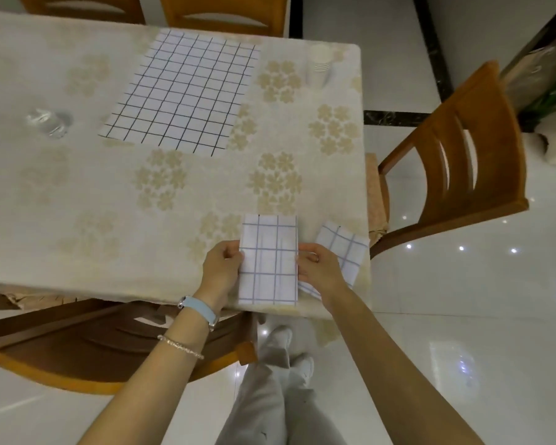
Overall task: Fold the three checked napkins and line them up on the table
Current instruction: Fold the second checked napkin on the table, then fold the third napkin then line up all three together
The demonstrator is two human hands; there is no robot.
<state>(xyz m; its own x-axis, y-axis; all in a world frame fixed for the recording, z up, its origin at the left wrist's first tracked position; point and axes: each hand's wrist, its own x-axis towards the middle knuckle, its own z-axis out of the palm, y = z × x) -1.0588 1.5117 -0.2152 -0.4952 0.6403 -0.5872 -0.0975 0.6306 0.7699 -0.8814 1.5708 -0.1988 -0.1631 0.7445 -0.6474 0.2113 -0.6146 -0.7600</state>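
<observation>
Your left grip [222, 268] and right grip [318, 269] pinch opposite sides of the folded napkin [268, 252] at the surface's [77, 194] near edge, seemingly to square it beside the second napkin [345, 248].

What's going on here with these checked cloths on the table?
A person is folding napkins at the corner of a table with a cream flowered cloth. Their left hand and right hand pinch the long sides of a small folded blue-checked white napkin at the near edge. A second folded blue-checked napkin lies tilted just right of it, partly under the right hand. A large black-checked white napkin lies flat, unfolded, farther up the table.
</observation>
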